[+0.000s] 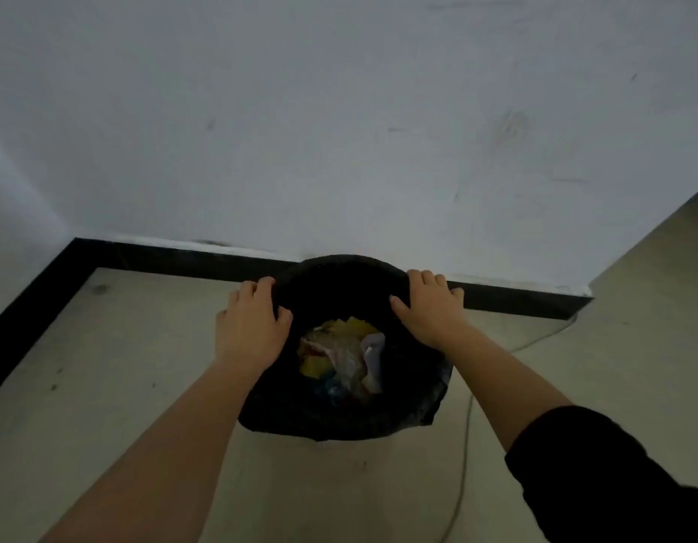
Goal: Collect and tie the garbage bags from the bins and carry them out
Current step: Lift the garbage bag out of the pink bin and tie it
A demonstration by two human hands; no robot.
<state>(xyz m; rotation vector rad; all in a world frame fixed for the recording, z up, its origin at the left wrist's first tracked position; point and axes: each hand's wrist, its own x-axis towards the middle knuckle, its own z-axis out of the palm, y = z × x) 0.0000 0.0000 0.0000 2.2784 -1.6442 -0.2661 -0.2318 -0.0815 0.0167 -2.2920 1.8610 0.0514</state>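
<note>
One garbage bag (pixel 331 421) — left hand (pixel 250 327), right hand (pixel 431 309)

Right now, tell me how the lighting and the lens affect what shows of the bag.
Head view: dim, flat light, no glare or hard shadows; the black garbage bag is a near-featureless dark mass, only the trash inside showing colour; the left hand and right hand gripping its rim look slightly soft; the wide lens stretches the forearms toward the bottom corners.
</note>
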